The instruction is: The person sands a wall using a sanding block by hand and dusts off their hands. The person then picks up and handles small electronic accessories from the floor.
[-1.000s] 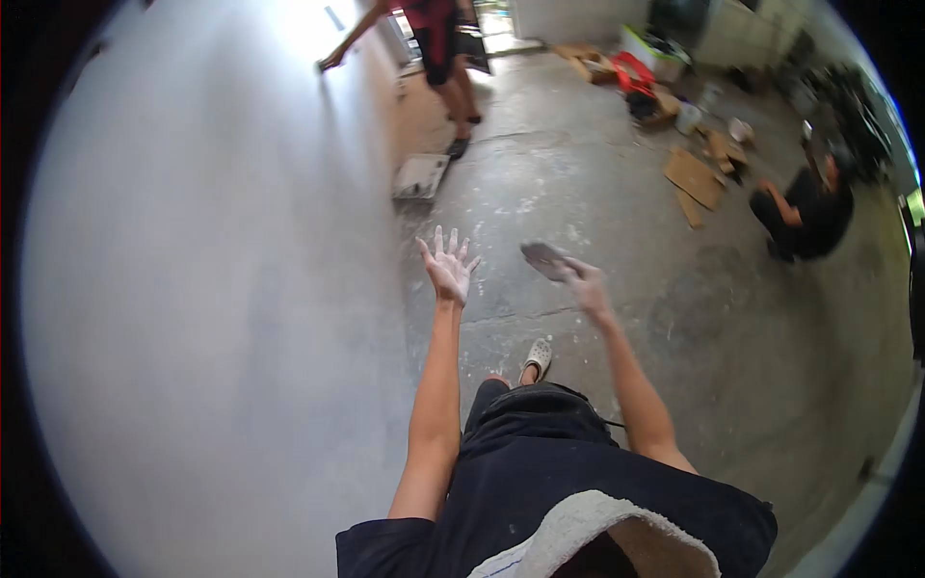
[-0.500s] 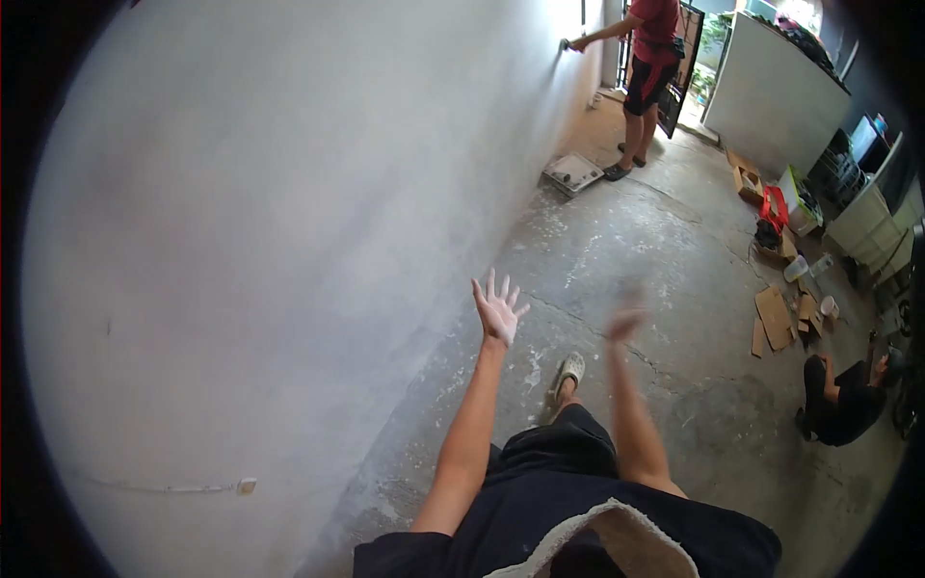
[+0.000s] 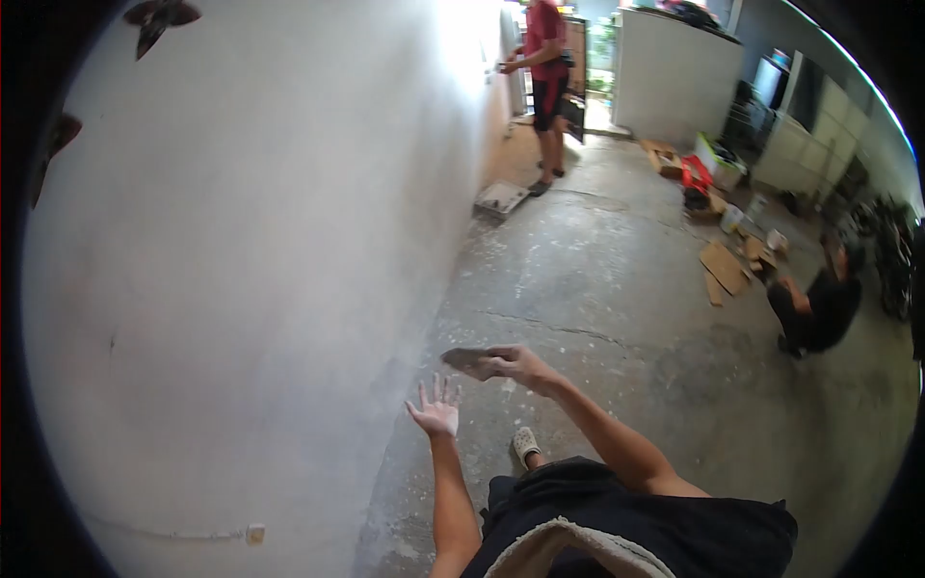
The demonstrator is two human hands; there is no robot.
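A pale plastered wall (image 3: 241,289) fills the nine o'clock side, meeting a stained concrete floor (image 3: 617,289). At twelve o'clock a person in a red shirt (image 3: 545,58) stands touching the wall; at three o'clock another person (image 3: 819,303) crouches. The right hand (image 3: 515,364) grips a flat sanding pad (image 3: 467,359), fingers closed round it, near the wall. Just below, the left hand (image 3: 436,412) is empty, fingers spread.

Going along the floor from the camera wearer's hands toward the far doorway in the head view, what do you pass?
Open left hand → right hand holding a flat pad → white tray on the floor by the wall → person in a red shirt.
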